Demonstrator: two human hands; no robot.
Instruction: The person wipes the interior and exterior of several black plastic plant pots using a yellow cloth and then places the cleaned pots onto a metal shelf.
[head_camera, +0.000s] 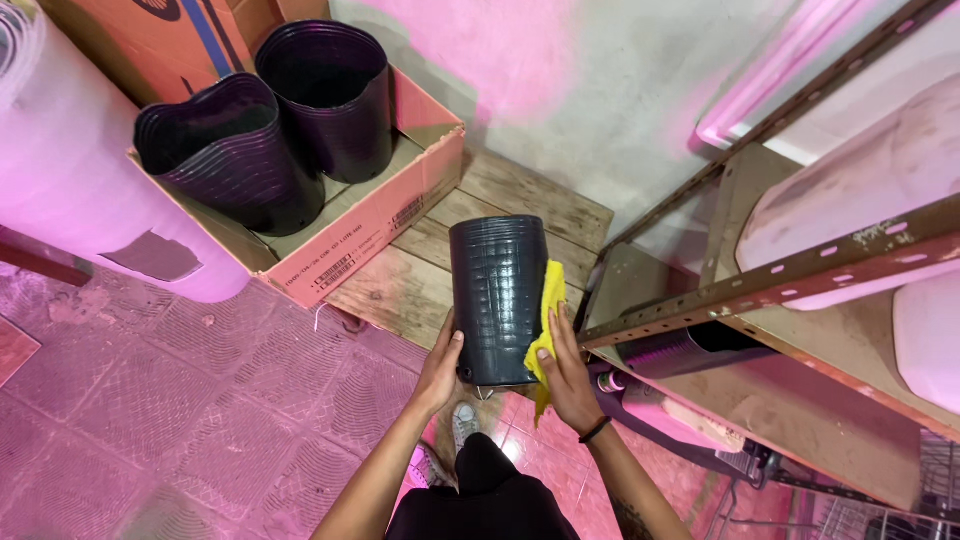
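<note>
Midway, seemingly: left hand (440, 365) clamped on black pot (497, 296), right hand (568, 378) pressing yellow cloth (548, 315) against it, two pot stacks (232, 150) boxed.

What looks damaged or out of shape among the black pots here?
The front stack of black pots in the cardboard box has a rim squashed into a wavy shape. The pot between the left hand and right hand looks intact.

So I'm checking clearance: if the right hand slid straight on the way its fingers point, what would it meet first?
Probably the shelf's perforated metal rail, just beyond the right hand pressing the yellow cloth to the black pot; depth is unclear.
</note>
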